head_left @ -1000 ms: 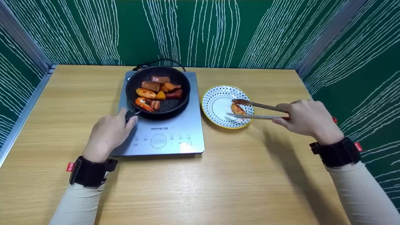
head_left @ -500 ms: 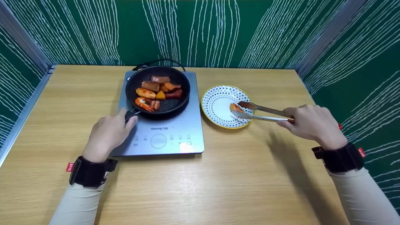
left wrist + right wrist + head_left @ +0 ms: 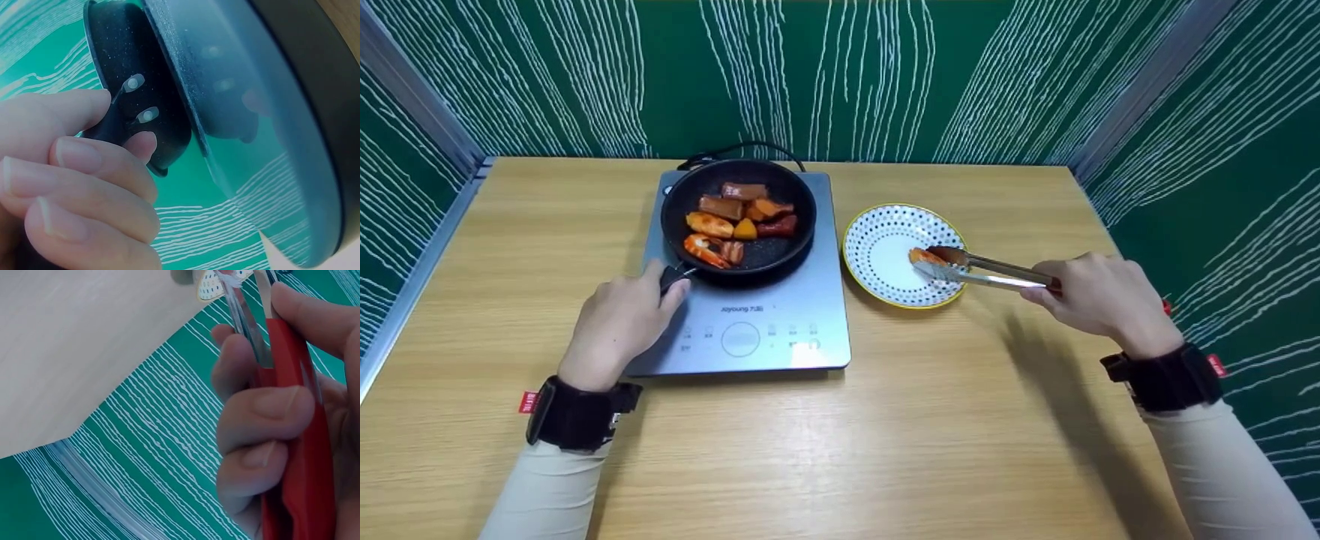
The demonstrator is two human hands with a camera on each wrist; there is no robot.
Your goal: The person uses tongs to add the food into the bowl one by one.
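My left hand [image 3: 622, 322] grips the black handle of a frying pan [image 3: 780, 251], its fingers curled round it in the left wrist view. The pan sits on a silver induction cooker [image 3: 765, 292]. Inside it lie several food pieces, among them a shrimp [image 3: 705, 251], a small yellow piece [image 3: 745, 229] and brown chunks [image 3: 721, 207]. My right hand [image 3: 1099, 300] holds metal tongs [image 3: 994, 274] by their red handles [image 3: 304, 439]. The tongs' tips are about an orange-brown food piece [image 3: 922, 256] over the dotted plate [image 3: 877, 255]; whether it touches the plate I cannot tell.
The plate has a yellow rim and stands just right of the cooker. A black cable [image 3: 757, 144] runs behind the pan. Green walls [image 3: 840, 82] with white streaks enclose the wooden table [image 3: 810, 450] at the back and sides.
The tongs have drawn closer together around the food piece, which has shifted slightly left. My right hand moved a little right, then slightly back. The left hand and pan stay put.
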